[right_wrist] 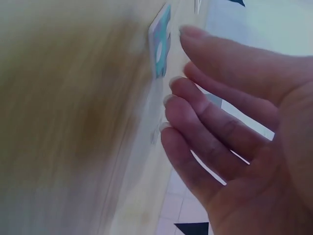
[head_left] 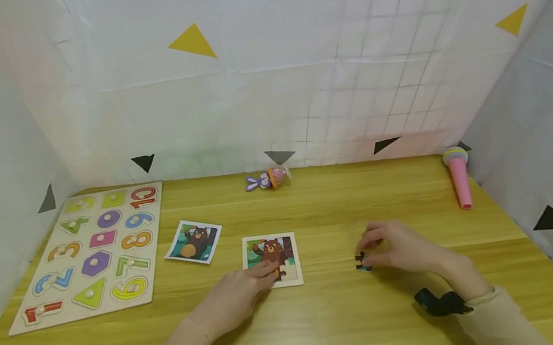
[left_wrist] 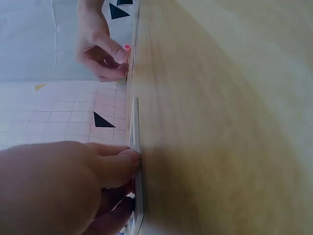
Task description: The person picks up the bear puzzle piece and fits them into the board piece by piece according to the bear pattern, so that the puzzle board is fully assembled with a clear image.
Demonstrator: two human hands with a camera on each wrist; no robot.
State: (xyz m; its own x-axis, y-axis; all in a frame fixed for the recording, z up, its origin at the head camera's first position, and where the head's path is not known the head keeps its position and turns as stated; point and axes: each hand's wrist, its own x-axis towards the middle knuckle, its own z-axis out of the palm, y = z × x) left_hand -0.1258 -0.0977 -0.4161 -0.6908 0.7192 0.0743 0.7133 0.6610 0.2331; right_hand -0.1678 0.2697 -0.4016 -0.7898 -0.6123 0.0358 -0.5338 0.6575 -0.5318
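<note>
A small bear jigsaw puzzle (head_left: 292,258) in a pale frame lies on the table, its lower right corner showing bare backing. My left hand (head_left: 240,294) rests its fingertips on the lower left part of the puzzle; in the left wrist view the fingers (left_wrist: 120,164) touch the board (left_wrist: 138,171). To the right, a loose puzzle piece (head_left: 361,262) lies on the table beside my right hand (head_left: 402,246). The right wrist view shows that piece (right_wrist: 160,44) on the wood, a small gap from my thumb and fingertips, with nothing between them.
A number-and-shape peg board (head_left: 154,240) lies at the left, with a bear picture card (head_left: 194,243) between it and the puzzle. A rabbit toy (head_left: 269,179) lies near the back wall. A pink toy microphone (head_left: 460,179) lies at the far right. White sheets enclose the table (head_left: 332,320).
</note>
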